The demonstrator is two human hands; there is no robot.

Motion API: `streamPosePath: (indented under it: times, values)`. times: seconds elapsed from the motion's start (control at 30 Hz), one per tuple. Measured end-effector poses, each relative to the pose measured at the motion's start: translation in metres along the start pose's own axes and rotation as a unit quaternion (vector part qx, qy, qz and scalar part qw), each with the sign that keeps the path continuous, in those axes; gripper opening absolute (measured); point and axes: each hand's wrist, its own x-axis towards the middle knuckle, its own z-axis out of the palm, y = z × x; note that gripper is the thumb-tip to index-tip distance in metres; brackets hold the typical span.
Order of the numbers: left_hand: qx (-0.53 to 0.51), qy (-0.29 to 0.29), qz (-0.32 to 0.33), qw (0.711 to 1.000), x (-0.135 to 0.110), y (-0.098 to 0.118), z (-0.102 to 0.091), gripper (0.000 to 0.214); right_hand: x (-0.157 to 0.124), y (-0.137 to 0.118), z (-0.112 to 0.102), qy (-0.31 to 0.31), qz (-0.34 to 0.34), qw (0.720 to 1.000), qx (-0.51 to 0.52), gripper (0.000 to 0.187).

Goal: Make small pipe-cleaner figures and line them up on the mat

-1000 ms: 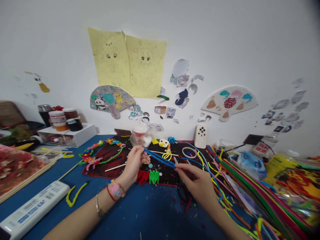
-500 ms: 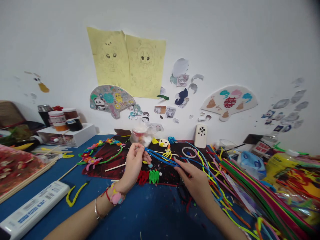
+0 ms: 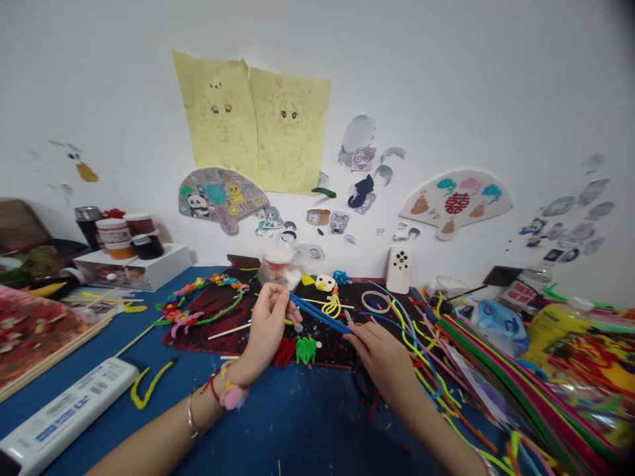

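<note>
My left hand (image 3: 268,327) is raised over the dark red-and-black mat (image 3: 208,317), fingers pinched on one end of some blue pipe cleaners (image 3: 320,315). My right hand (image 3: 381,357) pinches the same blue pipe cleaners at their other end, low over the mat. The strands run taut between both hands, slanting down to the right. Just below them lie small red (image 3: 284,352) and green (image 3: 306,349) pipe-cleaner shapes. A yellow twisted piece (image 3: 331,307) lies behind them.
A big heap of coloured pipe cleaners (image 3: 496,377) fills the right of the blue table (image 3: 297,423). A flower garland (image 3: 198,301), wooden sticks, a white power strip (image 3: 64,410), paint jars (image 3: 122,235) on a white box and a white speaker (image 3: 398,270) stand around. Drawings hang on the wall.
My left hand has turned and lifted slightly. My right hand has slid a little left and up along the blue strands. The hold on them is unchanged.
</note>
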Motion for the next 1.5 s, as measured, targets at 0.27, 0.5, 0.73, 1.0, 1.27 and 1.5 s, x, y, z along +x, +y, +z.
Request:
streamPosePath:
  times: [0.27,0.5,0.73,1.0,1.27,1.5]
  values:
    - [-0.007,0.005,-0.016,1.000,0.001,-0.002,0.000,0.013,0.000,0.003,-0.002,0.018,-0.017,1.000,0.012,0.029]
    - [-0.008,0.014,-0.032,0.999,0.002,0.000,0.001,0.014,0.000,0.004,-0.004,-0.002,-0.034,0.999,0.002,0.031]
    - [-0.003,0.023,-0.070,0.997,0.007,-0.008,-0.002,0.018,0.002,-0.001,-0.008,0.001,-0.074,0.996,-0.043,0.039]
    - [0.416,-0.056,0.140,0.897,0.013,0.002,-0.014,0.026,0.001,0.000,-0.003,-0.034,-0.131,0.988,-0.073,0.036]
    - [0.419,-0.346,0.101,0.833,-0.029,0.005,0.002,0.016,-0.002,-0.011,-0.001,-0.057,-0.229,0.971,-0.036,0.026]
    - [0.326,-0.398,-0.072,0.854,-0.025,-0.013,0.004,0.027,0.003,-0.012,-0.008,-0.080,-0.174,0.979,-0.066,0.019]
